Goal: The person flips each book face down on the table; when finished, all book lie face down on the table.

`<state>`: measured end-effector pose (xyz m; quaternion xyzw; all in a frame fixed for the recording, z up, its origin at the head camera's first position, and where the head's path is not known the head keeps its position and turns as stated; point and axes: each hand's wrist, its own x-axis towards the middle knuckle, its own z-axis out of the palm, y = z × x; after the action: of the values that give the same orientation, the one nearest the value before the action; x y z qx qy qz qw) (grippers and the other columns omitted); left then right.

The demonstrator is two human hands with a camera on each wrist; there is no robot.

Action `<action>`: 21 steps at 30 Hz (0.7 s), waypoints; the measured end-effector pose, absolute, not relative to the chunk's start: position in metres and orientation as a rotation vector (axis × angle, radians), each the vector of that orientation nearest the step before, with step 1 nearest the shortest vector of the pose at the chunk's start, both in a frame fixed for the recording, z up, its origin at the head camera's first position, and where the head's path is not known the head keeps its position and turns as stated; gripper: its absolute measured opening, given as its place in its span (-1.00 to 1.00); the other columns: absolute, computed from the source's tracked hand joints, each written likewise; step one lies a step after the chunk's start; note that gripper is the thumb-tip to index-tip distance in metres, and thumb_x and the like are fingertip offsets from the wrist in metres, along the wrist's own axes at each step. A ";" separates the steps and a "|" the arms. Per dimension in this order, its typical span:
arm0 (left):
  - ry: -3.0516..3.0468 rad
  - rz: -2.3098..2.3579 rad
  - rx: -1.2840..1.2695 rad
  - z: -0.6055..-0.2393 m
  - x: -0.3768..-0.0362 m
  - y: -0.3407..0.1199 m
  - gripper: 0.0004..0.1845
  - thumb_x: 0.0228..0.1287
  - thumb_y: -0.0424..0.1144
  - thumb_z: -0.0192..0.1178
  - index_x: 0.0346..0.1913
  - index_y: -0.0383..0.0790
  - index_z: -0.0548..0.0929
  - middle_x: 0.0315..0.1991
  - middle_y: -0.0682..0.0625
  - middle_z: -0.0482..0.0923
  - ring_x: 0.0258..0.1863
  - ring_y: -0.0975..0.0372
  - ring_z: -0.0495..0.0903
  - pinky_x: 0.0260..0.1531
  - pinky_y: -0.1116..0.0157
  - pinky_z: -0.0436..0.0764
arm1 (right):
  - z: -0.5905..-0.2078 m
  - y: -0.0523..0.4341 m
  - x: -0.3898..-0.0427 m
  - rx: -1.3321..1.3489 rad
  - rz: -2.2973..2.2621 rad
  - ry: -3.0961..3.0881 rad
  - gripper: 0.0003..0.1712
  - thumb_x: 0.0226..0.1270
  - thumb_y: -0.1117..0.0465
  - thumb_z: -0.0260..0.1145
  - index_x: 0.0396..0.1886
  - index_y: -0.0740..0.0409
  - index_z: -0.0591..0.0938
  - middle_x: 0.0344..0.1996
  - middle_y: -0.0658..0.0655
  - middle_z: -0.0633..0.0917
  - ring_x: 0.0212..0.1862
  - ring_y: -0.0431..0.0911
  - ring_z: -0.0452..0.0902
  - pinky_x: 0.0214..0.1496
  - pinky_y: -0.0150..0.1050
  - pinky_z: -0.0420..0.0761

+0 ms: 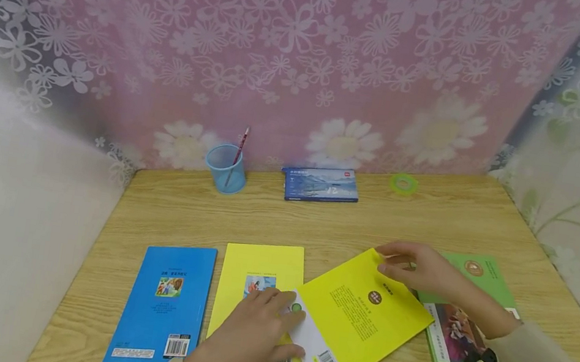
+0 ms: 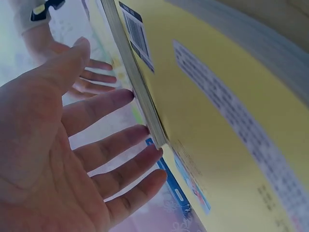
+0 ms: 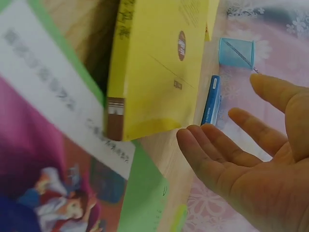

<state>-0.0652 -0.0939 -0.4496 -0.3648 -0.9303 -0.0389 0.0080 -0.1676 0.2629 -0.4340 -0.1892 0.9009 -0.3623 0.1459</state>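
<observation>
**A:** The tilted yellow book [image 1: 363, 321] lies back cover up on the wooden desk [image 1: 429, 219], skewed, with its lower left corner overlapping the second yellow book [image 1: 256, 266] and its right edge lapping onto the green book [image 1: 469, 330].

**B:** And the hands?

**A:** The left hand [image 1: 251, 339] rests flat near that overlapping corner, fingers straight and slightly spread. In the left wrist view the fingertips [image 2: 140, 133] sit right at the book's page edge, though the picture is too close and blurred to say whether they touch it. The right hand [image 1: 419, 267] is at the book's far corner, fingers extended and loose; the right wrist view shows the palm open, fingers [image 3: 212, 150] apart, just beside the book's spine, gripping nothing.

**B:** What else is on the desk?

**A:** A blue book [image 1: 163, 305] lies flat at the left, just beside the second yellow book. Along the back, by the flowered curtain, stand a blue pen cup [image 1: 226, 169] with a pencil [image 1: 240, 144] in it, a dark blue box [image 1: 320, 184], and a green roll of tape [image 1: 403, 184].
</observation>
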 end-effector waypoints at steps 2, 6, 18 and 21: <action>-2.954 -0.124 -1.105 -0.451 -0.068 -0.096 -0.36 0.35 0.43 0.21 0.29 0.13 0.71 0.37 -0.02 0.59 0.27 0.03 0.62 0.29 -0.08 0.64 | -0.436 0.265 -0.160 -0.552 -1.030 2.602 -0.36 0.49 -0.07 0.40 0.39 0.20 0.60 0.33 0.31 0.65 0.24 0.21 0.69 0.09 -0.07 0.80; -3.026 -0.164 -1.061 -0.453 -0.074 -0.098 -0.31 0.37 0.43 0.18 0.38 0.12 0.65 0.38 -0.02 0.58 0.33 0.01 0.60 0.34 -0.09 0.61 | -0.435 0.268 -0.142 -0.581 -0.939 2.639 -0.32 0.43 -0.19 0.41 0.39 0.06 0.61 0.35 0.24 0.63 0.27 0.22 0.66 0.15 0.04 0.76; -3.062 -0.267 -1.048 -0.456 -0.086 -0.100 -0.28 0.35 0.28 0.32 0.50 0.13 0.52 0.44 0.08 0.55 0.20 0.14 0.57 0.20 0.13 0.64 | -0.443 0.275 -0.096 -0.727 -0.615 2.740 -0.17 0.20 -0.34 0.53 0.45 -0.24 0.58 0.51 0.23 0.45 0.47 0.31 0.41 0.30 0.25 0.62; -3.055 -0.262 -1.057 -0.458 -0.087 -0.099 -0.29 0.33 0.27 0.35 0.49 0.18 0.53 0.46 0.10 0.55 0.13 0.18 0.55 0.15 0.19 0.63 | -0.446 0.276 -0.092 -0.747 -0.564 2.753 -0.14 0.18 -0.36 0.53 0.47 -0.25 0.56 0.55 0.22 0.39 0.49 0.31 0.38 0.27 0.21 0.65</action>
<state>-0.0869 -0.0994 -0.4575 -0.3255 -0.9407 -0.0807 -0.0509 -0.0923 0.2761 -0.4458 -0.2552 0.9403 -0.1927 0.1166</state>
